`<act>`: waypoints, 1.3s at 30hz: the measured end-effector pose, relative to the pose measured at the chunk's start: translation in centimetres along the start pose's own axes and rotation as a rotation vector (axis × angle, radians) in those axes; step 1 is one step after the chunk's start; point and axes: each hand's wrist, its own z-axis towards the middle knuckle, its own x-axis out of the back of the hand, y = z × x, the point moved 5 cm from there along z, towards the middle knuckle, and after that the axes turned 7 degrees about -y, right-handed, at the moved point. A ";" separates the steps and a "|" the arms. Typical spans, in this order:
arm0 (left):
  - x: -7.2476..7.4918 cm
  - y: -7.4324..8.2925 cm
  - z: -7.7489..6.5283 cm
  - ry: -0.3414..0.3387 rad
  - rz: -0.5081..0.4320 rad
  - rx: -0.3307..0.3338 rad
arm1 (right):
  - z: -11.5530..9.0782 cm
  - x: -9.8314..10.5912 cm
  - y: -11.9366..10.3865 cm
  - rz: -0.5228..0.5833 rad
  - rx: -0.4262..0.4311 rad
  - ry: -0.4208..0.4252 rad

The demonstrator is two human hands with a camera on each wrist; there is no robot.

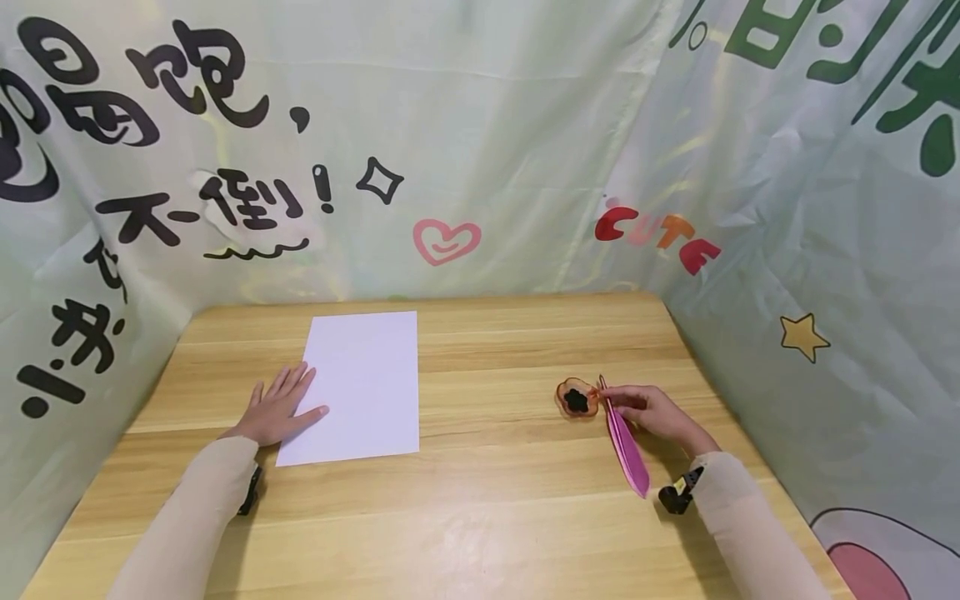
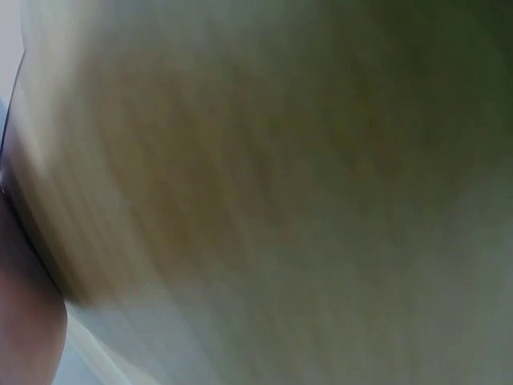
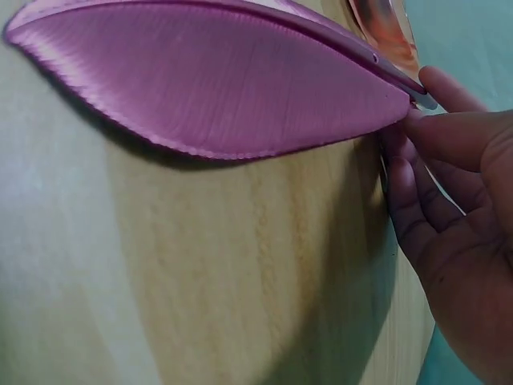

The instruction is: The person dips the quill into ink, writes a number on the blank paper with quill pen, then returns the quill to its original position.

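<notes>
My left hand [image 1: 277, 408] rests flat on the left edge of a white sheet of paper [image 1: 367, 383], fingers spread. The left wrist view is blurred and shows mostly the wooden table [image 2: 200, 160]. In my right hand [image 1: 656, 410], thumb and fingers pinch a pink feather quill pen [image 1: 627, 450] near its thin end. Seen from the right wrist, the broad pink vane of the quill pen [image 3: 224, 80] spreads away from the fingers. Just left of that hand lies an amber, see-through flower-shaped dish [image 1: 562, 403] with a black flower-shaped middle [image 1: 576, 401].
The wooden tabletop [image 1: 480, 508] runs back to a pale printed cloth [image 1: 510, 133] that hangs behind it and along both sides. A strapped black device [image 1: 678, 493] sits at the right wrist.
</notes>
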 end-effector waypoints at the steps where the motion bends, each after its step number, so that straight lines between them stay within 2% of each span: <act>1: 0.0 0.0 0.0 0.003 -0.001 0.002 | 0.0 0.0 0.0 0.003 -0.004 0.001; 6: 0.1 0.3 -0.2 0.003 -0.004 0.003 | 0.0 -0.2 0.3 0.008 -0.023 0.032; 17: 0.1 0.3 -0.1 -0.027 0.021 0.027 | 0.3 -0.3 0.2 -0.059 0.025 0.100; 26: 0.0 0.0 0.1 -0.002 0.022 0.029 | 0.6 -0.5 0.3 -0.062 0.087 0.153; 39: -0.2 -0.1 0.2 -0.001 0.016 0.028 | 0.6 -0.6 0.1 -0.091 0.041 0.235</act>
